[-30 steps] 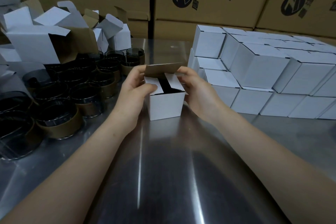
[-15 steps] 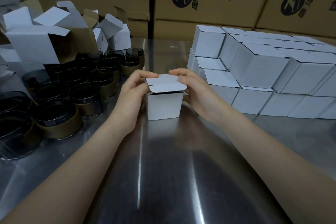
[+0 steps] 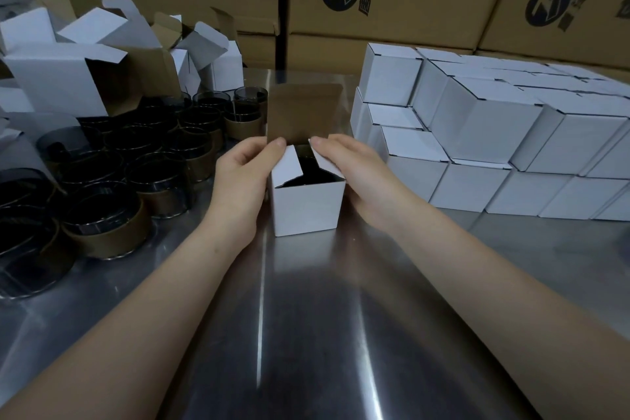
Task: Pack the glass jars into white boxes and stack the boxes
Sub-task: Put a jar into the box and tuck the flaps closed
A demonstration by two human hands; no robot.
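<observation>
Lid point(image 3: 304, 111) reopened; two hands, left hand point(image 3: 242, 177) and right hand point(image 3: 354, 174), hold one box point(image 3: 306, 208).

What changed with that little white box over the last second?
The small white cardboard box's brown-lined lid flap, folded nearly shut half a second ago, now stands upright again. Both hands now pinch the two side flaps. The box, dark glass jars and stacked white boxes stayed put.

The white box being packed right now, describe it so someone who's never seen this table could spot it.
On the steel table, between the dark glass jars on the left and the stack of closed white boxes on the right, one white box stands alone. Unlike its neighbours, its brown-lined lid stands upright and a hand is at each side flap.
</observation>
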